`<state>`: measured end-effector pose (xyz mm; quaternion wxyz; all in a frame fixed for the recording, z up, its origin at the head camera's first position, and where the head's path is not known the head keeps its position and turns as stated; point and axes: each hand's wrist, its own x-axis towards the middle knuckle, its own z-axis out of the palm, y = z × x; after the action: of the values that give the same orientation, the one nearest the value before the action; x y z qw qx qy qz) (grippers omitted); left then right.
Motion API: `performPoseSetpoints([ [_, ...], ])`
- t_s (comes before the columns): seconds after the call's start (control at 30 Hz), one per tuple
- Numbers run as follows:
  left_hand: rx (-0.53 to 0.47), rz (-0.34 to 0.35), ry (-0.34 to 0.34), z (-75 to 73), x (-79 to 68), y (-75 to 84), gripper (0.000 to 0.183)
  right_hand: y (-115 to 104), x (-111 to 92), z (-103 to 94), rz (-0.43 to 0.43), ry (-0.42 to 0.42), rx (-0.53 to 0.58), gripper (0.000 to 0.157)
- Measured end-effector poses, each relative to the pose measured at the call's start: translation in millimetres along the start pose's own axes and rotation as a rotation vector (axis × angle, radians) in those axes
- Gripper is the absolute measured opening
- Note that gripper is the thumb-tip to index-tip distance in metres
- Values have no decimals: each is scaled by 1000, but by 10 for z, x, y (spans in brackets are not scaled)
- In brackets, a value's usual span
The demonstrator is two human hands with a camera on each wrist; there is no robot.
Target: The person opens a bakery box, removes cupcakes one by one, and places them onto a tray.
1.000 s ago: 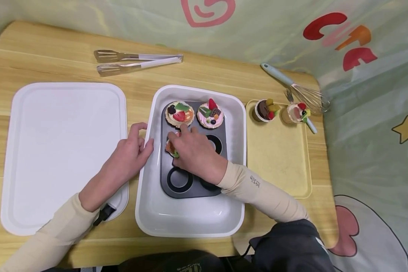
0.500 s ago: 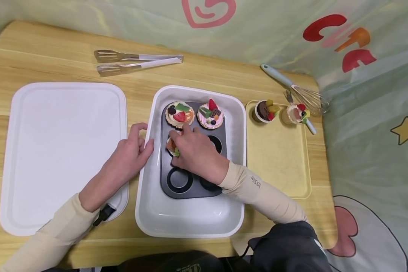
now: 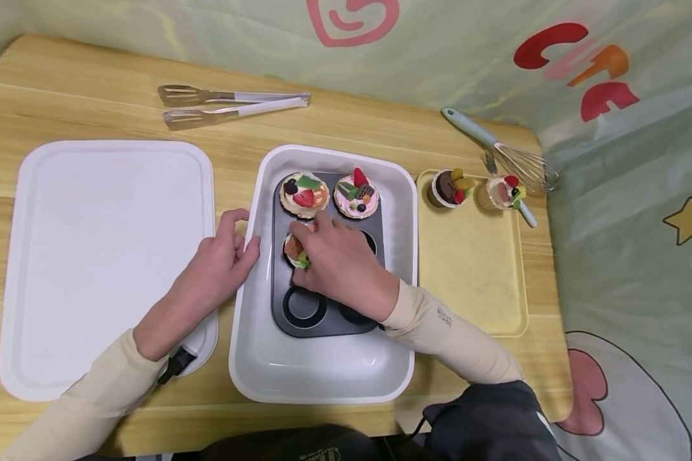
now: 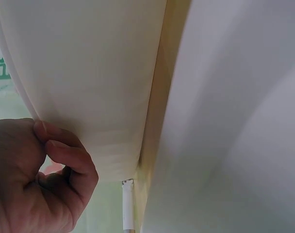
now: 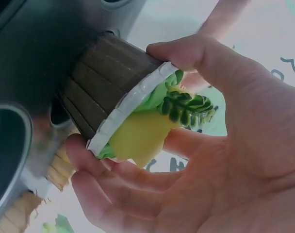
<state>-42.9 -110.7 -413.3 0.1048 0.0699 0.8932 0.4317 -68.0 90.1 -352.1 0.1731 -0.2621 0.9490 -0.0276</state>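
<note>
My right hand (image 3: 346,262) holds a cupcake (image 3: 295,250) over the left cup in the middle row of a dark muffin pan (image 3: 327,328). In the right wrist view the cupcake (image 5: 113,80) has a brown pleated wrapper, a white rim and green and yellow topping; thumb and fingers grip its sides, and it tilts. My left hand (image 3: 222,256) is at the left rim of the white basin (image 3: 245,320), which holds the pan. Curled fingers (image 4: 70,158) meet that rim in the left wrist view. Two fruit-topped cupcakes, one cream (image 3: 304,192) and one pink (image 3: 356,195), sit in the far row.
A white tray (image 3: 109,256) lies left of the basin. To the right is a yellow tray (image 3: 473,269) bearing a chocolate cupcake (image 3: 448,187) and a pale one (image 3: 498,192). Tongs (image 3: 236,105) lie at the back, and a whisk (image 3: 496,141) and a fork (image 3: 490,161) at the back right.
My right hand and the cupcake in it have shifted slightly to the right, and more of the cupcake shows. The left hand stays where it was on the rim.
</note>
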Motion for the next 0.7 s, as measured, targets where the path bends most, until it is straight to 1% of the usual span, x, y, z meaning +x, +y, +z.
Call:
performPoseSetpoints([
  [0.17,15,22,38,0,-8,-10,41,60,-96,-69,16,70,16,51],
  [0.27,19,30,48,2,-10,-13,40,119,-132,-121,46,79,35,52],
  [0.4,10,20,36,2,-18,-10,41,233,-190,-202,87,92,74,57],
  [0.53,2,19,27,7,-17,-6,41,378,-282,-280,124,158,91,62],
  [0.6,1,20,25,10,-14,-4,41,456,-332,-310,144,203,92,61],
  [0.7,4,24,22,16,-3,-3,41,572,-407,-340,181,248,100,60],
])
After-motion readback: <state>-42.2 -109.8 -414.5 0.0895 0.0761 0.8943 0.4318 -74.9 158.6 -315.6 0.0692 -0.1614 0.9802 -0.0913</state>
